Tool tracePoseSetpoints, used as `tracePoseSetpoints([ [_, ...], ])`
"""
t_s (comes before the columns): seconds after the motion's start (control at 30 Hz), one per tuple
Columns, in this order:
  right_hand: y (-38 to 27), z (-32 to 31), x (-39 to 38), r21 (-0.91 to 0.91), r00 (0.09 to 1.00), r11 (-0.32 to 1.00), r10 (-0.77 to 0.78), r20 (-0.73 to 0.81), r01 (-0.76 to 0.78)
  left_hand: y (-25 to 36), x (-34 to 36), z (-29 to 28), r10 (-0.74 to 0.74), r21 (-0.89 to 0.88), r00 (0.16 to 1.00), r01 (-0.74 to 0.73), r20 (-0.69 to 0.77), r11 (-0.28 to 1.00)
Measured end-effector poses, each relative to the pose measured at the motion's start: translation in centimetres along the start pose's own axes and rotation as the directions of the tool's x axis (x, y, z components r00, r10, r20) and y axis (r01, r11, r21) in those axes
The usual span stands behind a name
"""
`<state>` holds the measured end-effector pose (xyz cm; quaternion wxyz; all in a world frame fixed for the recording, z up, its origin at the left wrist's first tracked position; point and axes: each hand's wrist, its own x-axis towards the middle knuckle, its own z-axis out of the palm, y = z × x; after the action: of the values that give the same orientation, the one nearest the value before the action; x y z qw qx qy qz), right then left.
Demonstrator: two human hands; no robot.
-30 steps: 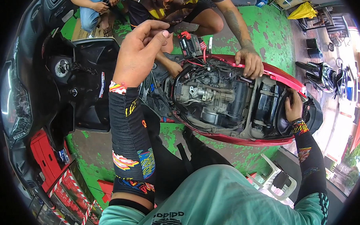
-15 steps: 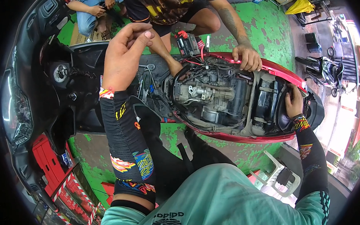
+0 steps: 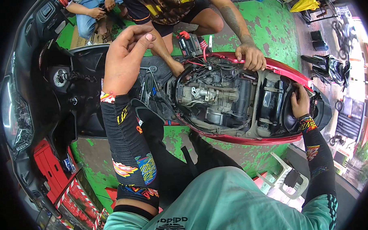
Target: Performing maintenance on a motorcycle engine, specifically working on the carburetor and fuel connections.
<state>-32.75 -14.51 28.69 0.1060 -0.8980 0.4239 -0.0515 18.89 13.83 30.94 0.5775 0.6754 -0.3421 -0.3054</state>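
My left hand (image 3: 123,62) is raised in the air left of the open scooter body, fingers loosely curled in with the thumb beside them; nothing shows in it. Far to the right, my right hand (image 3: 300,103) grips the edge of the scooter's black tail section (image 3: 288,109). Between my hands lies the red-sided scooter body (image 3: 233,137), seat off, with its grey metal engine (image 3: 201,94) exposed. Across from me, a co-worker's hand (image 3: 251,56) rests on the red side panel. That person's other hand (image 3: 176,68) reaches in beside the engine, its fingers partly hidden.
A battery (image 3: 189,46) with a red lead stands beyond the scooter. Wrenches (image 3: 144,82) lie on the footboard, left of the engine. The black front fairing (image 3: 25,100) fills the left side. A red tool cabinet (image 3: 48,168) and a white plastic chair (image 3: 281,172) are near me.
Both of my hands keep their places and poses. The co-worker's hand by the engine has shifted slightly. Out on the street at the right, vehicles have moved.
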Motion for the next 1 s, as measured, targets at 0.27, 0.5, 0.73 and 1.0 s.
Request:
tracePoseSetpoints([
  [0.27, -0.3, 0.0, 0.1, 0.013, 1.0, 1.0, -0.019, -0.025, 0.019, 0.1, 0.1, 0.3, 0.002, -0.002, 1.0, -0.002, -0.008, 1.0],
  [0.5, -0.5, -0.2, 0.0, 0.022, 0.999, 0.999, 0.041, 0.013, -0.041, 0.1, 0.3, 0.4, -0.015, -0.004, 1.0, 0.015, 0.01, 1.0],
  [0.73, -0.4, -0.1, 0.0, 0.039, 1.0, 0.999, 0.0, -0.018, 0.001, 0.1, 0.4, 0.7, -0.023, 0.0, 1.0, 0.023, 0.019, 1.0],
  [1.0, -0.6, -0.2, 0.2, 0.045, 1.0, 0.999, -0.003, -0.022, 0.004, -0.1, 0.7, 0.9, -0.026, 0.014, 0.999, 0.026, 0.034, 1.0],
])
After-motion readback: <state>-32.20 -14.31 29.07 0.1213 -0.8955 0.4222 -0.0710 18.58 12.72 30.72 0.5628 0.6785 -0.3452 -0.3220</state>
